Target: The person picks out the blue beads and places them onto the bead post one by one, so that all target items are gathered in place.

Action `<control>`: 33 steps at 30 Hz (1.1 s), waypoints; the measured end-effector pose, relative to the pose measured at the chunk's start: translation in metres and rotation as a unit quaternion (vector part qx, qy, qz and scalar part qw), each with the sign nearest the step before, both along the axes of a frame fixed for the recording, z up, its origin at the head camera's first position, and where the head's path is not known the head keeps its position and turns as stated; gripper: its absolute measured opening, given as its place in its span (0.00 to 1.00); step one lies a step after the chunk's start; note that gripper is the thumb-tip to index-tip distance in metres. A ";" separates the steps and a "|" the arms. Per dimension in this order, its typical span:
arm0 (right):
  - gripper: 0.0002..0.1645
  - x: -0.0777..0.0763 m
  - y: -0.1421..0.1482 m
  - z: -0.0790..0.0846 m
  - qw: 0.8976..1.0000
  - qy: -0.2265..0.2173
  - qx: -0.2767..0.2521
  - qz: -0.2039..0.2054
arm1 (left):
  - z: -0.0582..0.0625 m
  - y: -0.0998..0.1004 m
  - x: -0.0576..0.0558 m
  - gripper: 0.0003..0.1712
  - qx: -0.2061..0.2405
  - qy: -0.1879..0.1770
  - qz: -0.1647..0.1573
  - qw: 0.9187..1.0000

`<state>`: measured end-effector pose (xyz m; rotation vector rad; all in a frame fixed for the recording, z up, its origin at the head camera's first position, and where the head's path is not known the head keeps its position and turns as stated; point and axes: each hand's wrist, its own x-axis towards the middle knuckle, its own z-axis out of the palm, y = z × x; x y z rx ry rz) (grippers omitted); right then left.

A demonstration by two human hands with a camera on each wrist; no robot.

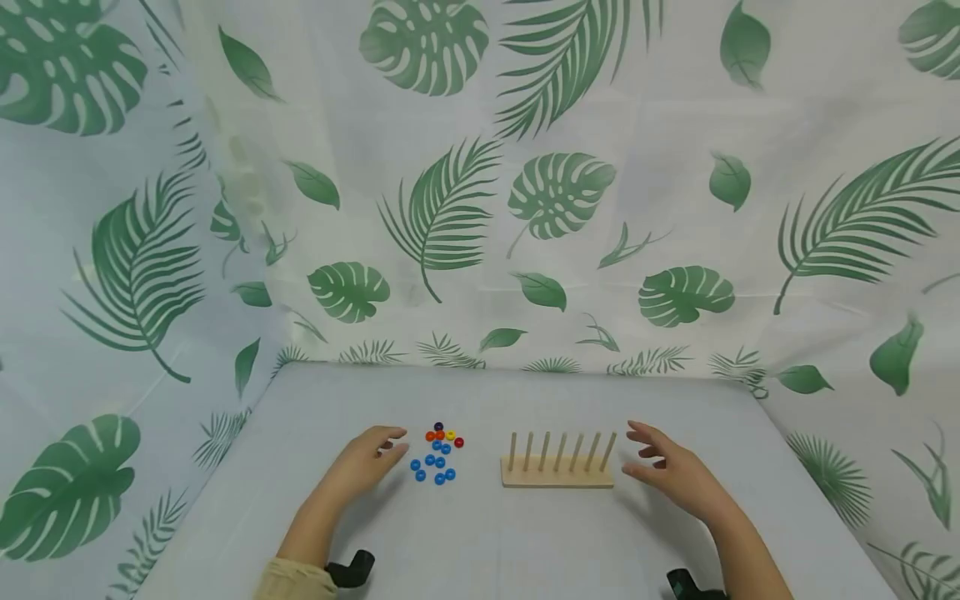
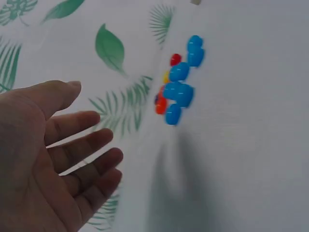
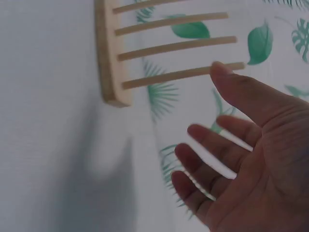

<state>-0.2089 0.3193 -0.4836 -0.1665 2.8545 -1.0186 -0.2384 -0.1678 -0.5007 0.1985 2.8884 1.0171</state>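
Blue beads (image 1: 440, 462) lie loose on the table, with orange, red, yellow and dark purple beads grouped behind them. My left hand (image 1: 363, 460) hovers just left of the beads, fingers relaxed and holding nothing. In the left wrist view the same blue beads (image 2: 183, 94) sit beyond the fingertips, apart from them. To the right stands a wooden base with a row of upright pegs (image 1: 558, 477), all bare. My right hand (image 1: 678, 471) is held just right of that peg stand, its fingers loosely bent around nothing. The right wrist view shows the wooden base (image 3: 107, 58) near the thumb.
A white table (image 1: 480, 542) lies under everything. Cloth with green leaf prints (image 1: 465, 333) hangs behind it and along both sides. Black wrist devices (image 1: 351, 569) are worn on both arms. A gap of tabletop separates the beads from the peg stand.
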 end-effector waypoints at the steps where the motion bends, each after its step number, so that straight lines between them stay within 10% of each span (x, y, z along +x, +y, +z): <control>1: 0.47 0.000 0.001 -0.006 1.000 -0.002 -0.011 0.001 | -0.006 0.000 0.000 0.23 0.007 0.003 0.003 1.000; 13: 0.36 -0.003 -0.001 -0.057 0.998 -0.001 -0.056 -0.020 | -0.058 0.004 0.001 0.22 0.044 0.036 0.025 0.998; 33: 0.42 -0.009 -0.018 -0.062 0.998 -0.016 -0.001 -0.059 | -0.073 0.007 -0.002 0.17 -0.031 0.104 0.020 0.994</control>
